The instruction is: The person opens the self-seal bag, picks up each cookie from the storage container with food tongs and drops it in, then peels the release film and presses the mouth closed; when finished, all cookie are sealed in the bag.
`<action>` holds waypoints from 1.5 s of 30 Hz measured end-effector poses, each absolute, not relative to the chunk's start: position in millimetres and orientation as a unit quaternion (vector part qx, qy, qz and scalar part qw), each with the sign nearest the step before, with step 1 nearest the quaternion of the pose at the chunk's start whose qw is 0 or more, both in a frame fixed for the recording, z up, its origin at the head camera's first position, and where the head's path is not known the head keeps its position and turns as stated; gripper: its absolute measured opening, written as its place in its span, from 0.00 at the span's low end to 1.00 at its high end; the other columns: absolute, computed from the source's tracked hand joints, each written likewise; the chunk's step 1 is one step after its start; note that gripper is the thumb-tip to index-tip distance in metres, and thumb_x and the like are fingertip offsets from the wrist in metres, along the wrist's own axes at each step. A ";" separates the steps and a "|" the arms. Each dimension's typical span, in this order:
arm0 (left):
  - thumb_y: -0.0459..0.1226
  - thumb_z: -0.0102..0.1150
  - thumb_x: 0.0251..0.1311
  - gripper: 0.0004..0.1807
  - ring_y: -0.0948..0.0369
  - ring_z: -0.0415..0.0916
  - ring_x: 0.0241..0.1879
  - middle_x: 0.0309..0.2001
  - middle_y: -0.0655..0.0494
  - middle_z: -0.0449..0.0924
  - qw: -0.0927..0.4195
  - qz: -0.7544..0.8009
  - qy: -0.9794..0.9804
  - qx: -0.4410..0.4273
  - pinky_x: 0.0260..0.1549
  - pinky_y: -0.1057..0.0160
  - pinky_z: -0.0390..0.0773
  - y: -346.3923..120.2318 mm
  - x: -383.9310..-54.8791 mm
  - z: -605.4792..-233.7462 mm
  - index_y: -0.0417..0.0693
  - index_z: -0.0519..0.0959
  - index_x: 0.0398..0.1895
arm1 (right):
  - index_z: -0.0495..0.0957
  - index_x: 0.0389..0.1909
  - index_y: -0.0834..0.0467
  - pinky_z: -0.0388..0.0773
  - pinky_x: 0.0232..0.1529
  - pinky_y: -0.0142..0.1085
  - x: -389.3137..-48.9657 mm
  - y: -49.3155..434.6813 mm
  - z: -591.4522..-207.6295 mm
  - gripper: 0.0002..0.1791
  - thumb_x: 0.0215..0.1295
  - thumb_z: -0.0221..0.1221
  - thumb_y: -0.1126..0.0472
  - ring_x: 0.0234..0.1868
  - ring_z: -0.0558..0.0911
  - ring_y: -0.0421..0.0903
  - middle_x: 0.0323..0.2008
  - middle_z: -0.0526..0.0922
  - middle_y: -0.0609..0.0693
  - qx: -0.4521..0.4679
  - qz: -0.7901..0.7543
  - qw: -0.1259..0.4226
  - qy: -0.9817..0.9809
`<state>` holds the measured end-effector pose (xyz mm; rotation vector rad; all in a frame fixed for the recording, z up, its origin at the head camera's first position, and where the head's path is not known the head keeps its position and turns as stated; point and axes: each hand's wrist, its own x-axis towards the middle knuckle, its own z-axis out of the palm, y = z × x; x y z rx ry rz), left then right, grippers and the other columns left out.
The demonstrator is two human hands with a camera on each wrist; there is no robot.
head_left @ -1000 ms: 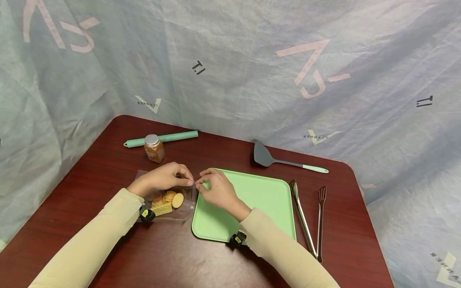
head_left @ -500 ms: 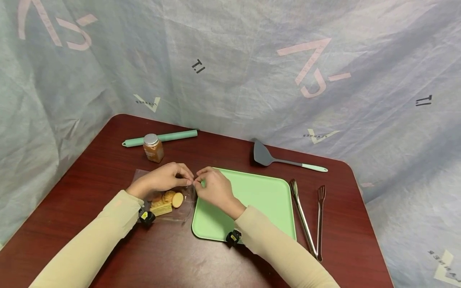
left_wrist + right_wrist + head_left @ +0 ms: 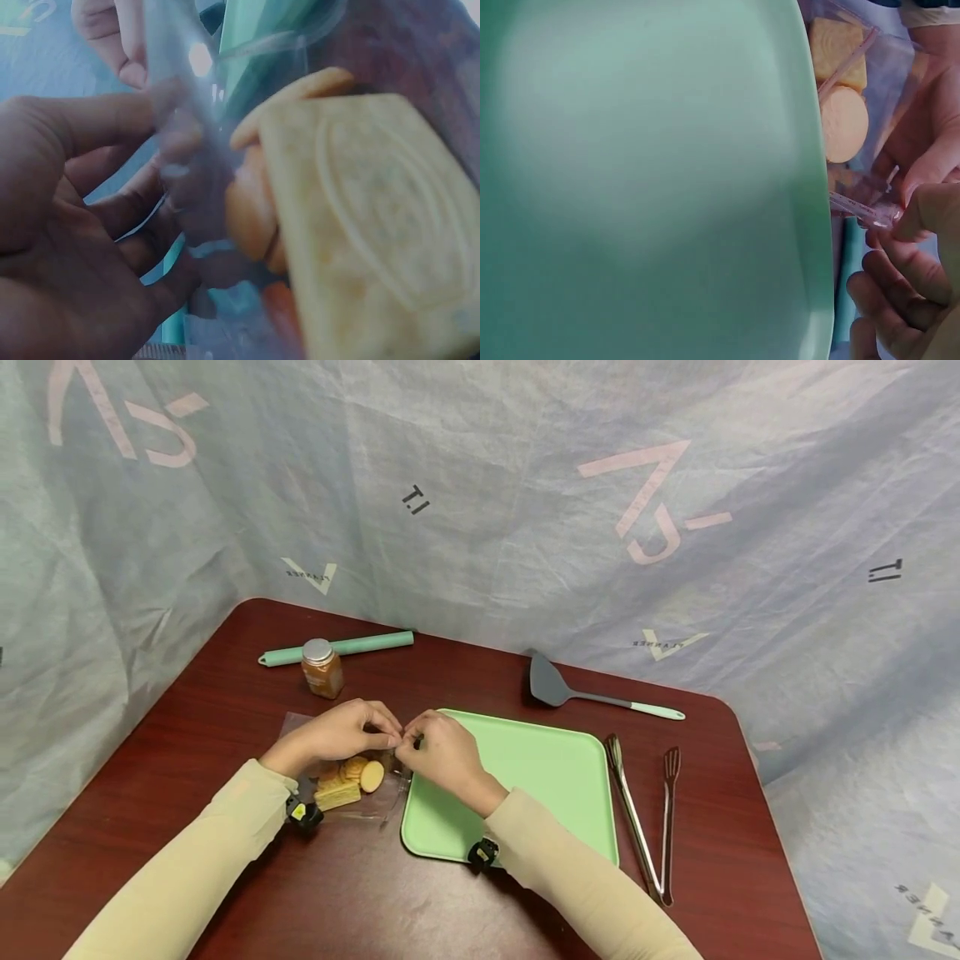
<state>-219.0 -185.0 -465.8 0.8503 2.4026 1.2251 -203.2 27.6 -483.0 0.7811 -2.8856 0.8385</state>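
Note:
A clear plastic bag (image 3: 386,800) lies on the table with biscuits inside. Among them are a rectangular cracker (image 3: 375,202) with an embossed pattern and a round biscuit (image 3: 845,124). My left hand (image 3: 341,731) reaches over the bag and pinches its upper right edge between thumb and fingers. Right beside it, my right hand (image 3: 442,752) pinches the same edge; in the right wrist view a pinkish strip of the bag runs into its fingertips. The two hands' fingertips nearly meet. A green tray (image 3: 540,768) lies under my right hand and forearm, next to the bag.
Behind the bag stands a jar (image 3: 322,669) with a silver lid, in front of a green stick-like tube (image 3: 375,644). A grey spatula (image 3: 551,682) lies at the back. Metal tongs (image 3: 636,822) lie spread to the right of the tray. A cloth (image 3: 480,510) hangs behind the table.
My right hand has moved slightly left, its fingertips closing onto the bag's edge next to my left hand. The left hand has stayed nearly still.

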 end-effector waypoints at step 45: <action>0.38 0.62 0.71 0.09 0.54 0.77 0.50 0.48 0.53 0.82 0.189 0.462 0.825 0.263 0.50 0.48 0.74 -177.1 -222.9 -474.3 0.45 0.88 0.44 | 0.87 0.36 0.48 0.77 0.36 0.33 -195.7 56.8 -481.8 0.09 0.70 0.62 0.49 0.40 0.82 0.42 0.39 0.82 0.40 0.255 0.327 -0.021 -0.910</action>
